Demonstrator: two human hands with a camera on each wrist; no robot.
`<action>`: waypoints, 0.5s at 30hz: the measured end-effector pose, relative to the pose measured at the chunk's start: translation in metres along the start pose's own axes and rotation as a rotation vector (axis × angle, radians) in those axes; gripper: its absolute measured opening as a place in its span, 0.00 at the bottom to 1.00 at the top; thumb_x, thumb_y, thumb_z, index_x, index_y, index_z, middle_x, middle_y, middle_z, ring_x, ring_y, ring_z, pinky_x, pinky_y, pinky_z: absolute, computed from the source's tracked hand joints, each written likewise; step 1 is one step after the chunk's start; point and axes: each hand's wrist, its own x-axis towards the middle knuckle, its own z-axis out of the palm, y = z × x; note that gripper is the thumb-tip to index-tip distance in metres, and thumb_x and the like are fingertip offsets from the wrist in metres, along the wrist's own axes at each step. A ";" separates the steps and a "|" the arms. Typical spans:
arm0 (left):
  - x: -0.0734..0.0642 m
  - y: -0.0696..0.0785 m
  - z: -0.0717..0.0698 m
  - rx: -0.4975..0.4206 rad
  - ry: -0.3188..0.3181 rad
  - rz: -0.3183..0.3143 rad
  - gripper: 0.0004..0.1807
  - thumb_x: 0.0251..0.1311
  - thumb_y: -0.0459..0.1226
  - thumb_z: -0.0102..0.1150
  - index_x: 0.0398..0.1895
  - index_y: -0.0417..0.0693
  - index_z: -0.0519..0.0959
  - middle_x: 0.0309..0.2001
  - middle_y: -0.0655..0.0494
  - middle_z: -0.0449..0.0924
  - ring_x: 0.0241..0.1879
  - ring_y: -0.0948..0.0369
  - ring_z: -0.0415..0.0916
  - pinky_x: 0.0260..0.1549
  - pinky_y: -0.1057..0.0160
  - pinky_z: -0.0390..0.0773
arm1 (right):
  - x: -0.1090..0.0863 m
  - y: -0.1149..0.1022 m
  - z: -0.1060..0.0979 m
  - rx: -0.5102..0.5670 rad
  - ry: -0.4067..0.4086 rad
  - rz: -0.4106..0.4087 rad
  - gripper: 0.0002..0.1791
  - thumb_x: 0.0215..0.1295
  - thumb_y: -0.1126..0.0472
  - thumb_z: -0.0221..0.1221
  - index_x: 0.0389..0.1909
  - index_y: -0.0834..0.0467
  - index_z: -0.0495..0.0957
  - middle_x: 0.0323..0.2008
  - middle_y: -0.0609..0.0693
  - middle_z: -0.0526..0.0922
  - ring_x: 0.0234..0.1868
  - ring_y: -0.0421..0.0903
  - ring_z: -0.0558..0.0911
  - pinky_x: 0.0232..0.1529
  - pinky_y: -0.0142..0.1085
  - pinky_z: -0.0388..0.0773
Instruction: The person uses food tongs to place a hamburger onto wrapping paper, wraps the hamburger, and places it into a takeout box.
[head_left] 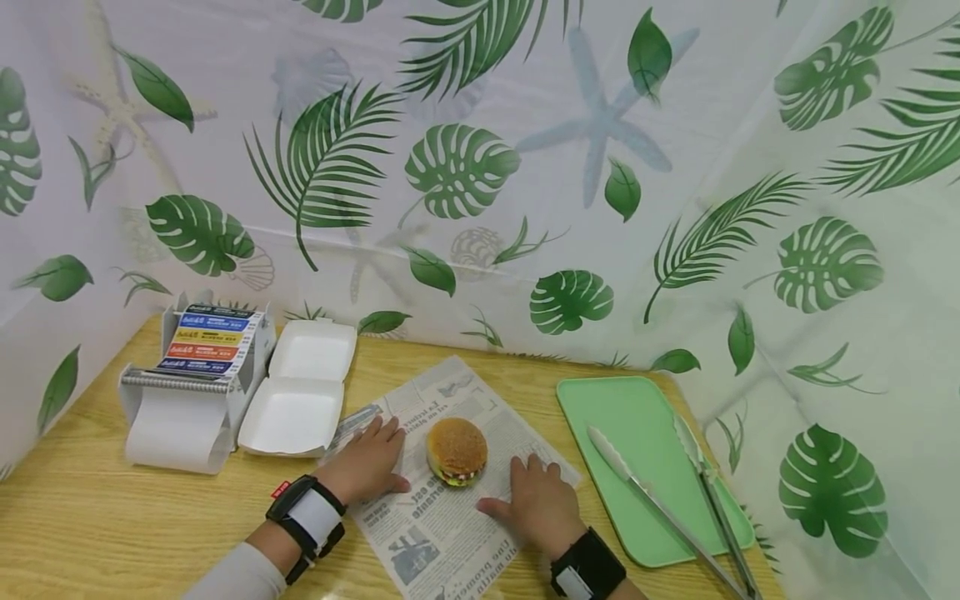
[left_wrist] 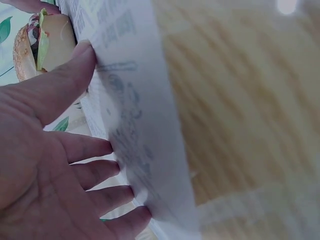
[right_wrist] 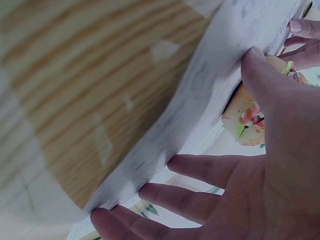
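Paper trouble is the likeliest fault here: the printed sheet (head_left: pixel 450 533) lies askew on the bench (head_left: pixel 75 525) at lower centre, with the burger (head_left: pixel 457 450) upright on it, just below the middle of the frame. The left hand (head_left: pixel 371 458) and the right hand (head_left: pixel 546 504) flank the burger, both released, fingers extended and fingertips resting on the sheet; neither grasps anything or touches the bun.

If one side were tugged harder than the other, the sheet could skid and carry the burger off centre, or tip it. Its filling shows along the lower edge of the bun, so a squeeze from the thumbs might push lettuce out. The sheet looks thin, and hard fingertip pressure could crease or tear it.

Crowding is another risk. The sheet's right corner sits just beside the green tray (head_left: pixel 637 417), and its left edge comes close to the open white box (head_left: pixel 292 417); a wide sweep could catch either. The handles of the tongs (head_left: pixel 667 515) run past the tray's lower edge at lower right, where a swinging right forearm might knock them.
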 end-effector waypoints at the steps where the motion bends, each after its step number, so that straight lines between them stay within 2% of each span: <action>1: 0.001 0.000 0.000 -0.006 0.004 0.003 0.42 0.62 0.45 0.70 0.71 0.27 0.65 0.75 0.31 0.56 0.76 0.35 0.47 0.70 0.37 0.55 | 0.000 0.001 -0.001 0.000 -0.001 0.001 0.47 0.53 0.27 0.65 0.55 0.65 0.78 0.54 0.67 0.78 0.49 0.67 0.78 0.39 0.58 0.79; 8: 0.004 0.000 0.003 -0.020 0.023 0.021 0.43 0.62 0.46 0.70 0.72 0.28 0.65 0.75 0.32 0.55 0.76 0.36 0.46 0.70 0.37 0.54 | 0.001 0.005 -0.004 -0.006 -0.019 0.012 0.50 0.52 0.26 0.66 0.58 0.66 0.78 0.54 0.69 0.78 0.51 0.69 0.78 0.42 0.59 0.79; 15: 0.008 0.001 0.002 0.003 0.023 0.025 0.43 0.61 0.46 0.70 0.72 0.28 0.65 0.75 0.33 0.56 0.76 0.37 0.47 0.71 0.38 0.54 | 0.002 0.007 -0.005 -0.004 -0.004 0.005 0.49 0.51 0.27 0.67 0.56 0.66 0.78 0.51 0.68 0.79 0.48 0.68 0.79 0.39 0.58 0.80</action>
